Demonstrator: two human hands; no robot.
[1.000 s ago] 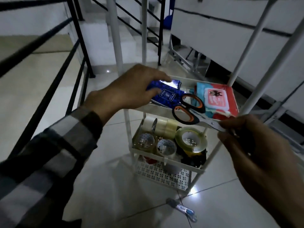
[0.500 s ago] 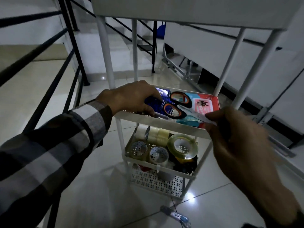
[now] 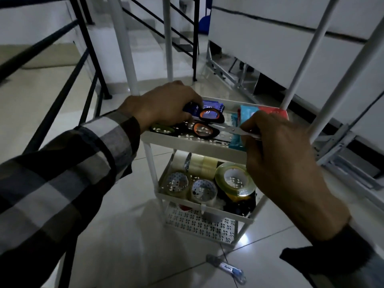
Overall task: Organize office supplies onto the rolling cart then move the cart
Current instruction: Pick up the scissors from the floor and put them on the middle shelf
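A white rolling cart (image 3: 187, 143) stands on the tiled floor in front of me. My right hand (image 3: 276, 163) pinches the blades of black-and-orange scissors (image 3: 207, 121), whose handles lie low over the cart's middle shelf. My left hand (image 3: 164, 104) rests on a blue packet (image 3: 212, 104) at the back left of that shelf, fingers curled on it. A red and teal wipes pack (image 3: 247, 112) lies at the shelf's right, partly hidden by my right hand. Several tape rolls (image 3: 234, 180) fill the shelf below.
A blue-tipped pen or cutter (image 3: 226, 268) lies on the floor in front of the cart. Black stair railings (image 3: 68, 65) run along the left. White table legs (image 3: 122, 44) rise behind the cart, and a white desk panel (image 3: 291, 44) stands at the right.
The scissors have come down from above the shelf front to lie low over the middle shelf, handles beside the blue packet. My right hand moved in with them. My left hand stays on the packet.
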